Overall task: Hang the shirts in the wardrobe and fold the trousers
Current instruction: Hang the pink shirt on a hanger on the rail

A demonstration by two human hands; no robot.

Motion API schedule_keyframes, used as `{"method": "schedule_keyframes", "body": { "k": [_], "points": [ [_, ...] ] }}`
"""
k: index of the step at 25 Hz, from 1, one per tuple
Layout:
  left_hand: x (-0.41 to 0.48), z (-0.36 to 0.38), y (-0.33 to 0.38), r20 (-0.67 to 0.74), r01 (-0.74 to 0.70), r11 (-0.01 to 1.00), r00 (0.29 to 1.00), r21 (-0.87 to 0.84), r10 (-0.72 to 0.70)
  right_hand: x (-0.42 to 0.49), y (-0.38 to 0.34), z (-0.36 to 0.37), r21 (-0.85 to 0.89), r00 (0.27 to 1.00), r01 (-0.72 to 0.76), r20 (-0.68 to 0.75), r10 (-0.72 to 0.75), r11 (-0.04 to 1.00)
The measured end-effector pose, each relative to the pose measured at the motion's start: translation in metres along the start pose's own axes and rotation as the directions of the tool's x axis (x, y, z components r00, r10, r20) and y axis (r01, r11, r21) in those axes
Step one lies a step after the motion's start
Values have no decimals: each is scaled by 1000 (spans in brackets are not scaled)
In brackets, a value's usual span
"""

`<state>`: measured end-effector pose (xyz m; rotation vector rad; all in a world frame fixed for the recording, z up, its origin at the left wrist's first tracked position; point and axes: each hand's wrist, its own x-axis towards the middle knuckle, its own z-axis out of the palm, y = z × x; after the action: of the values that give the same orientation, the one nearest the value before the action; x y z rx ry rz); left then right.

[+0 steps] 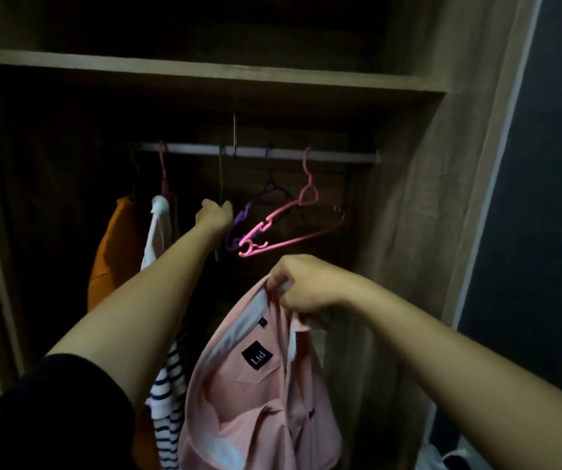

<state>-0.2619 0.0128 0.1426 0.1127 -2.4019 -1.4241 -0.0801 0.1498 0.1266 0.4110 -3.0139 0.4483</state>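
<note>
A pink polo shirt (255, 395) with a dark label hangs from my right hand (303, 283), which grips it at the collar in front of the open wardrobe. My left hand (215, 213) reaches into the wardrobe and is closed around a dark green hanger (220, 171) that hangs from the rail (306, 156). Just right of that hand an empty purple hanger (238, 225) and an empty pink hanger (293, 228) hang tilted on the rail. An orange shirt (113, 252) and a white shirt (159, 228) hang at the left.
A striped navy-and-white garment (167, 395) hangs low under my left arm. A shelf (205, 71) runs above the rail. The wardrobe's side panel (425, 232) stands at the right, with a white bag (442, 459) on the floor beside it.
</note>
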Motion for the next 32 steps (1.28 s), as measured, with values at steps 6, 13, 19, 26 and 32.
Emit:
{"method": "schedule_keyframes", "body": {
  "k": [6,13,19,26,32],
  "points": [
    [7,-3,5,-171,-41,996,984,82,54,13,19,3,3,999,31,-9,-31,1000],
    [-53,-49,-17,-333,-101,990,934,98,129,21,13,24,35,999,-4,37,3,999],
    [-154,-110,-82,-409,-283,921,833,267,374,10,-2,49,53,996,-90,-6,90,995],
    [-199,-186,-132,-323,-430,890,829,152,455,-11,-25,43,113,953,-114,-267,141,987],
    [-246,-235,-195,-1,-657,739,747,148,664,-26,-36,35,216,909,-2,-406,92,976]
  ]
}}
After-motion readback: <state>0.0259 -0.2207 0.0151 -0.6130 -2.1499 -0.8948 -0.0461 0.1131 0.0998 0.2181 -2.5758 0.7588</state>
